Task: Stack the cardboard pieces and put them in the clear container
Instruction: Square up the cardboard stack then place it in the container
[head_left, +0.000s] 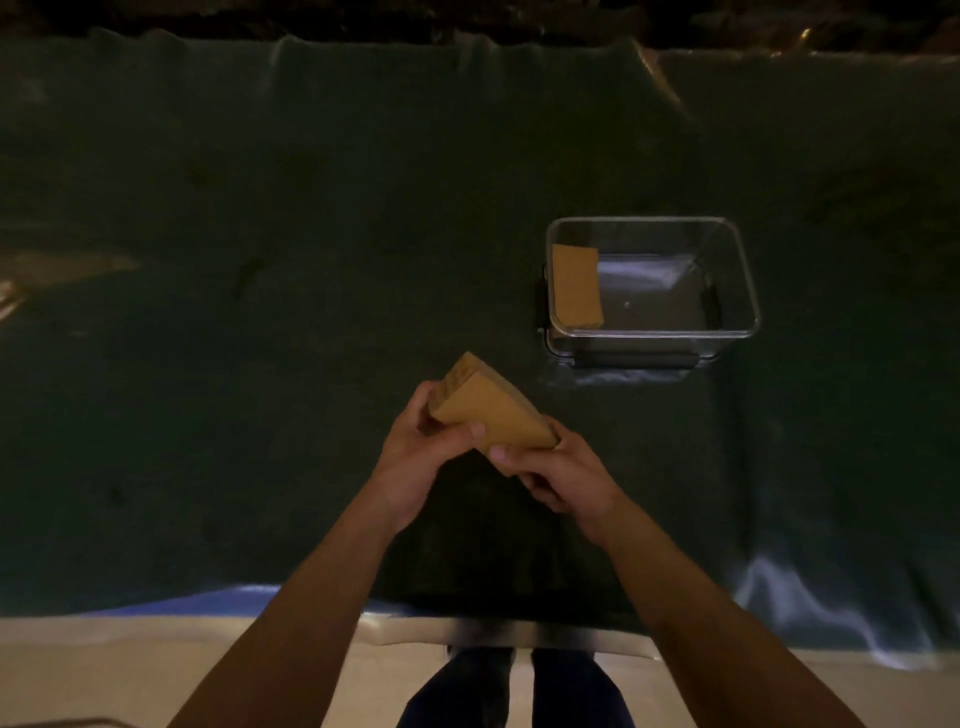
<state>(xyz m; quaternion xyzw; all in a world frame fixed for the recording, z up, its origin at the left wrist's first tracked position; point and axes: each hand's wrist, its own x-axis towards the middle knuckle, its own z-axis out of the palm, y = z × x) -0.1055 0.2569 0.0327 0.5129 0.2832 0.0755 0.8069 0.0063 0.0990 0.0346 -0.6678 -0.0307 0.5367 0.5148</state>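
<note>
**Two hands hold a stack of cardboard near the clear box**

Dark green cloth (311, 234) covers the whole worktop, and the light is dim. On the cloth sits a clear plastic box with a see-through rim and dark clips (737, 270). Inside the box, a flat brown cardboard piece (576, 286) leans against the wall on the person's left side. The rest of the box floor is bare.

Nearer to the person than the box, and a bit to its left, both hands hold a thick stack of brown cardboard pieces (493, 410) up above the cloth. The stack is tilted. The left hand (421, 447) is closed around the stack's left end, with its thumb pressed on the top piece. The right hand (556, 467) is pinching the stack's near right corner between thumb and fingers. The stack is apart from the box and does not touch it.
</note>
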